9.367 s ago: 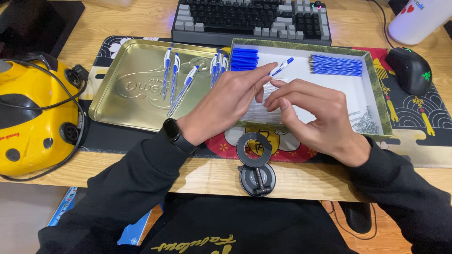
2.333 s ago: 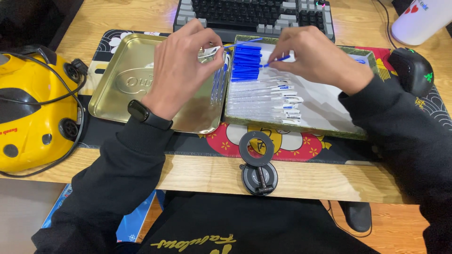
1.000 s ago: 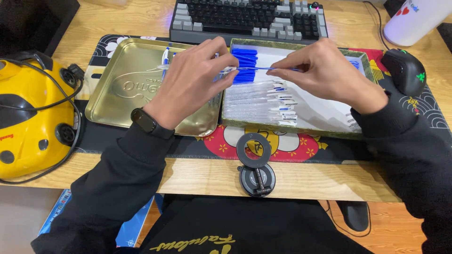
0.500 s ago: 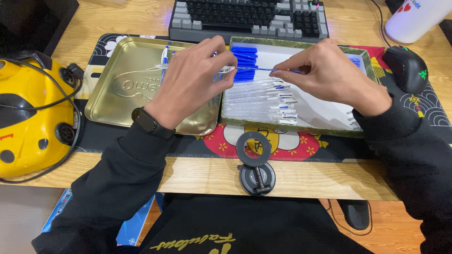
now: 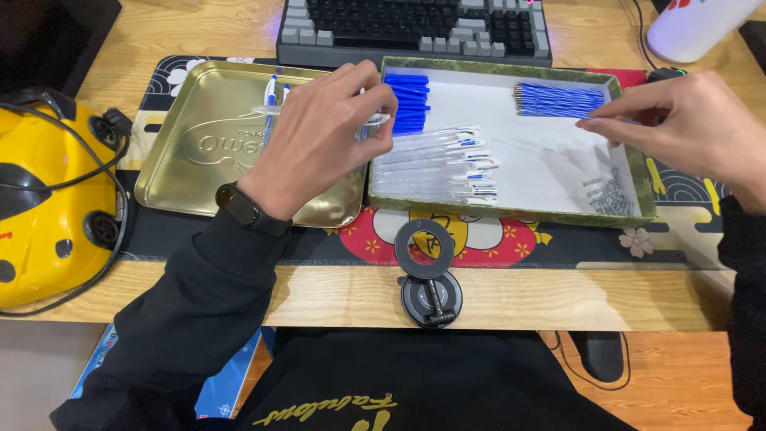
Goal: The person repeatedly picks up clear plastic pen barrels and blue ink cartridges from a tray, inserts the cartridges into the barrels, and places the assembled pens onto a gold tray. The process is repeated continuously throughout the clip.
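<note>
The left hand (image 5: 323, 136) is pinching a clear pen barrel (image 5: 375, 121) above the seam between the gold tin tray (image 5: 187, 172) and the green-rimmed box (image 5: 638, 179); the right hand (image 5: 690, 132) is gripping a thin blue refill (image 5: 610, 120) — just beside the blue refills pile (image 5: 558, 99) in that box on the counter (image 5: 558, 291).

A home desk: wooden top (image 5: 558, 291), keyboard (image 5: 415, 28), patterned desk mat (image 5: 558, 243), yellow helmet (image 5: 44, 199) alongside.

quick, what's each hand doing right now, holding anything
Left hand: closed on a clear pen barrel over the gold tray.
Right hand: fingertips pinching a blue refill at the refill pile.
</note>
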